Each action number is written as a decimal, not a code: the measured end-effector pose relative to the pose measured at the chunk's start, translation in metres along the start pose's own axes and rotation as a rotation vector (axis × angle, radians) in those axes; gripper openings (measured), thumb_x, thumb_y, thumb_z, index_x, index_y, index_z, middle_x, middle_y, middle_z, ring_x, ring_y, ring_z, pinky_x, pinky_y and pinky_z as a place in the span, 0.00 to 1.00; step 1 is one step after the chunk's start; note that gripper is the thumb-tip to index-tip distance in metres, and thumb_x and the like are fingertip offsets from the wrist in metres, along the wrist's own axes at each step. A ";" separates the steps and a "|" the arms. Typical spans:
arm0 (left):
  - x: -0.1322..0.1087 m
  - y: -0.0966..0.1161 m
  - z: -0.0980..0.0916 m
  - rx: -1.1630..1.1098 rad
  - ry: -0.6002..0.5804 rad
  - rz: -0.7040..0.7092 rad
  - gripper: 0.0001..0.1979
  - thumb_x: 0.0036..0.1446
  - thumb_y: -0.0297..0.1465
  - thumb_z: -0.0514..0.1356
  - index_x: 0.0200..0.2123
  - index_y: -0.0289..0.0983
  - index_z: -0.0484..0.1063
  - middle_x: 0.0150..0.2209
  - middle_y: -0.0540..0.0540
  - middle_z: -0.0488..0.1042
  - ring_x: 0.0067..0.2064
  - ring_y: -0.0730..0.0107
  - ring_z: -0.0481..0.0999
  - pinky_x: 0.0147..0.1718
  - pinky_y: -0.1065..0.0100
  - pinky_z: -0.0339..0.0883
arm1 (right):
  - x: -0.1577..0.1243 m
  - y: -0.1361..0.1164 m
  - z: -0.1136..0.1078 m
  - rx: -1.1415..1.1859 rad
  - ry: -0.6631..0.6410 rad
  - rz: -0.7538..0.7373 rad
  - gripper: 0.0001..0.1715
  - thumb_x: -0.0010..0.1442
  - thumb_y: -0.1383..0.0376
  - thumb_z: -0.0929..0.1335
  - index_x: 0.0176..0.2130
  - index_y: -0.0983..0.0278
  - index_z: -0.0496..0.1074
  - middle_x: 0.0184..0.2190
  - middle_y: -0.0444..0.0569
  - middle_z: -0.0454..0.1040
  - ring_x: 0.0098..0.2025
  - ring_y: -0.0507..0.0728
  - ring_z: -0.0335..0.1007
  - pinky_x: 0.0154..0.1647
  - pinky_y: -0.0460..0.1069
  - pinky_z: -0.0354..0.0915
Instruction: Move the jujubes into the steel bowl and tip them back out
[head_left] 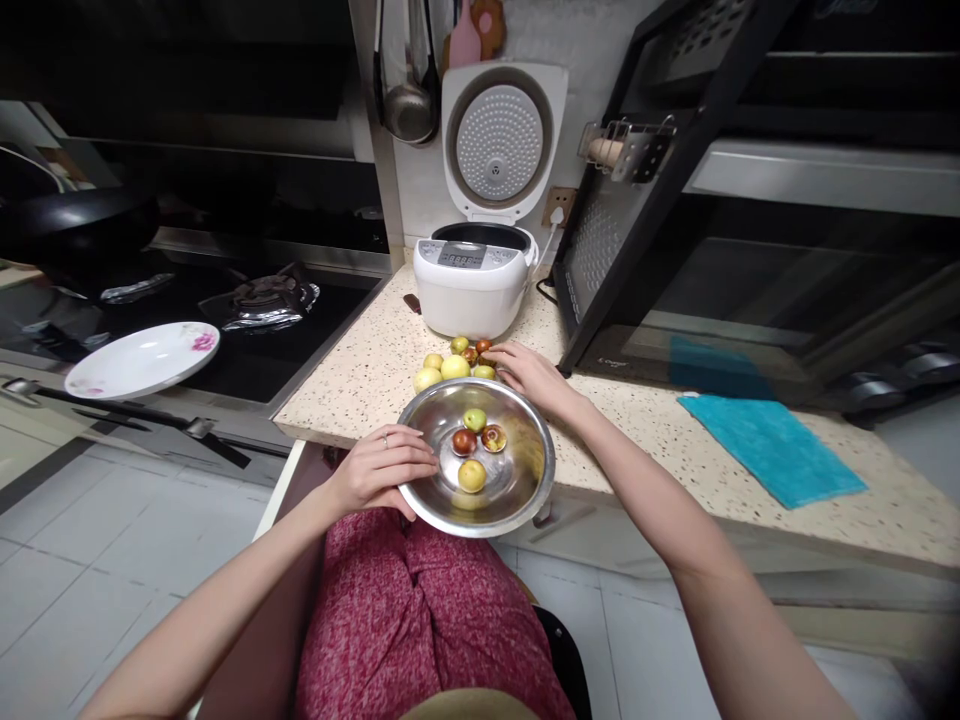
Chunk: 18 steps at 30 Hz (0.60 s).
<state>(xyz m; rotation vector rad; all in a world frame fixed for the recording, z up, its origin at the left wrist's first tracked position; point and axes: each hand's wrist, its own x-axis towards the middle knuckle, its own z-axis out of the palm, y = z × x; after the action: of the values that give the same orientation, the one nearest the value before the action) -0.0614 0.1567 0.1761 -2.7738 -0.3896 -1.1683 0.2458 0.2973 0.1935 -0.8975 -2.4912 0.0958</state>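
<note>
My left hand (375,468) grips the left rim of a shiny metal bowl (540,470), fingers over the edge and thumb below. The bowl overhangs the counter's front edge. Inside lie several round fruits that look like jujubes: a green one (474,419), a red-brown one (464,442), a mottled brown one (493,438) and a yellow one (472,476). Behind the bowl, a cluster of similar fruits (455,367) rests on the counter, yellow-green and red-brown. My right hand (529,375) reaches to the right side of this cluster, fingers stretched out and touching the fruits.
An open white rice cooker (472,290) stands behind the fruits, lid raised. A black-framed oven (787,270) and a turquoise cloth (776,447) are at right. On the left, a white floral plate (142,362) sits by the gas burner (262,298). Ladles (409,108) hang above.
</note>
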 end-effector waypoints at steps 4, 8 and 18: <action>0.000 0.000 0.001 -0.005 0.022 0.004 0.20 0.73 0.44 0.54 0.49 0.35 0.77 0.42 0.44 0.85 0.47 0.64 0.85 0.53 0.59 0.77 | 0.000 0.000 -0.001 -0.018 -0.012 0.029 0.21 0.67 0.74 0.64 0.57 0.63 0.73 0.56 0.58 0.73 0.55 0.65 0.72 0.55 0.61 0.71; 0.002 0.000 0.000 0.001 0.012 0.012 0.19 0.73 0.43 0.55 0.49 0.33 0.77 0.42 0.43 0.85 0.48 0.64 0.85 0.54 0.59 0.77 | 0.001 0.000 0.000 0.005 -0.012 0.039 0.19 0.66 0.73 0.65 0.55 0.62 0.70 0.55 0.57 0.74 0.55 0.65 0.71 0.54 0.60 0.71; -0.002 -0.001 0.002 -0.019 0.016 0.000 0.20 0.72 0.45 0.56 0.51 0.35 0.77 0.43 0.43 0.85 0.48 0.64 0.85 0.55 0.59 0.77 | 0.002 -0.003 0.001 -0.068 -0.041 0.073 0.19 0.66 0.70 0.68 0.56 0.61 0.68 0.55 0.57 0.71 0.53 0.65 0.71 0.48 0.58 0.71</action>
<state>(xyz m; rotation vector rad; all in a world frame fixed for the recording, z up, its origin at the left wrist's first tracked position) -0.0618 0.1580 0.1730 -2.7788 -0.3790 -1.2005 0.2424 0.2957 0.1942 -1.0242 -2.5129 0.0540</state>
